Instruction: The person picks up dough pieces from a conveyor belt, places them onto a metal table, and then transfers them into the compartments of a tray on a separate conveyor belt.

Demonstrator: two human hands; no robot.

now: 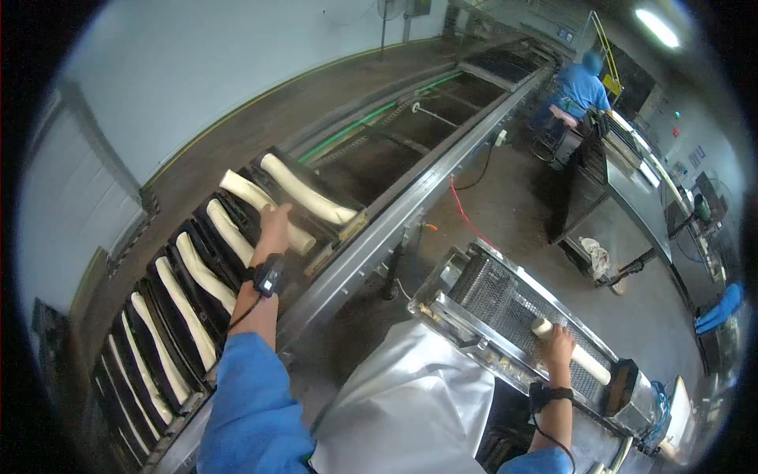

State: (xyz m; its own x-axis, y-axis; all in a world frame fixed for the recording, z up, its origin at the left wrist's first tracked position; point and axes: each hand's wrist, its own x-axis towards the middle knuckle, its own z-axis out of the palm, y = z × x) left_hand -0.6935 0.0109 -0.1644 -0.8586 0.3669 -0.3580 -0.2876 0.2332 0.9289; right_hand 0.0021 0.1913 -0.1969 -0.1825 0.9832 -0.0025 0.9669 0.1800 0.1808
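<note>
- One pale stalk (240, 189), palm heart by the look of it, lies slanted across the black trays (197, 304) of the long conveyor; the left grip (275, 229) is curled around it towards its nearer end. Whether it is lifted clear there, I can't tell.
- A second pale stalk (591, 366) is over the mesh belt (505, 300), with the right grip (559, 345) closed round it, nearer its far end than its middle.
- I'd guess each has some weight but suits one hand: fairly stiff along its length, smooth, probably damp and slippery, and likely to bruise or snap if squeezed or bent hard.
- The middle looks the best place to take hold, fingers wrapped right around; held near an end, it would probably tip.
- Counting: one stalk in each grip, and at least seven other stalks (308, 189) in the trays, the last ones too dim at the lower left to number surely.
- One mesh belt, one long conveyor, and one co-worker (583, 88) in blue at a steel counter (628, 193).
</note>
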